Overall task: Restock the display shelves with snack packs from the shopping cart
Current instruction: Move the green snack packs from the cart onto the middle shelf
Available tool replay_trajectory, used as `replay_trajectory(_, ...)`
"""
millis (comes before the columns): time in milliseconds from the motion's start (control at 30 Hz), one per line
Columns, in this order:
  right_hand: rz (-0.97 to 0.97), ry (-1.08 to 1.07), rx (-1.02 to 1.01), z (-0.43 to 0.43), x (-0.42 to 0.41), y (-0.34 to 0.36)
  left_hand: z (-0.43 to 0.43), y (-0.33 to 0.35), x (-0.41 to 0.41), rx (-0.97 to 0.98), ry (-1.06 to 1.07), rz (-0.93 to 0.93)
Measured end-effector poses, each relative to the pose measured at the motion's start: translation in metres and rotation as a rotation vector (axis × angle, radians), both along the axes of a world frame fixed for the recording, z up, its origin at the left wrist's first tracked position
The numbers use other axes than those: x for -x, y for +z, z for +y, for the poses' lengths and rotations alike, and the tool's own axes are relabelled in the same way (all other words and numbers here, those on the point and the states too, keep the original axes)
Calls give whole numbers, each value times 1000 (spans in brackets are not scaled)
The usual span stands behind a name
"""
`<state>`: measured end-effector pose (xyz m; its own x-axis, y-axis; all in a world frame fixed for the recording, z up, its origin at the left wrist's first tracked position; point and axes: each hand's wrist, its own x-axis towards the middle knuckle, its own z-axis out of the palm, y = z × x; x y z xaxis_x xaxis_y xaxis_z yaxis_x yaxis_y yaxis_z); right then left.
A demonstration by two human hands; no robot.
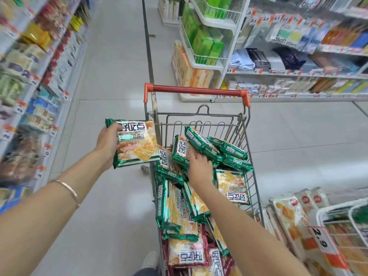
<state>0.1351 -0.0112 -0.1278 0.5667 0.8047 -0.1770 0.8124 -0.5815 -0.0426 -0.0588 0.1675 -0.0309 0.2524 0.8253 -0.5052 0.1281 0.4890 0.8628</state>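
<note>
A wire shopping cart (252, 176) with a red handle stands in the aisle, heaped with several green-edged snack packs (175, 206) and a few red-edged ones at the near end. My left hand (107, 143) grips a green snack pack (137, 144), held up left of the cart over the floor. My right hand (199, 168) reaches into the cart, its fingers resting on a green pack (182, 151) near the top of the heap. Whether those fingers curl round that pack is hidden.
Stocked shelves (29, 96) with price tags line the left side. On the right stand more shelves (298, 74) and a white wire rack (207, 62) of green packs. A white basket (342, 216) and orange cracker packs (288, 216) sit at lower right. Tiled floor (111, 80) runs ahead.
</note>
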Motion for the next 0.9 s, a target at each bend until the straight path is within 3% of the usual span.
replay_trajectory(67, -9, 5, -139, 3, -2, 5, 1, -4, 4, 24, 33, 3)
replay_trajectory(233, 331, -235, -663, 12, 7, 71, 0, 0, 2, -20, 42, 54)
replay_trajectory(300, 424, -256, -750, 21, 17, 105, -11, 9, -8, -41, -32, 60)
replay_trajectory(367, 473, -179, -719, 32, 36, 132, -22, 16, -22, -30, -118, 25)
replay_trajectory(500, 379, -67, -655, 35, 62, 149, -29, 16, -40, 72, -222, -62)
replay_trajectory(600, 542, -128, -760, 19, 39, 165, -42, 24, -48, 84, -287, -112)
replay_trajectory(700, 560, -290, -607, -1, 2, 173, -56, 30, -63, 68, -383, -159)
replay_trajectory(767, 698, -353, -481, -24, -20, 177, -63, 33, -82, 101, -452, -159)
replay_trajectory(833, 938, -390, -457, -57, -42, 176, -84, 47, -100, 120, -590, -193)
replay_trajectory(900, 1035, -446, -482, -94, -57, 176, -113, 62, -119, 126, -764, -164)
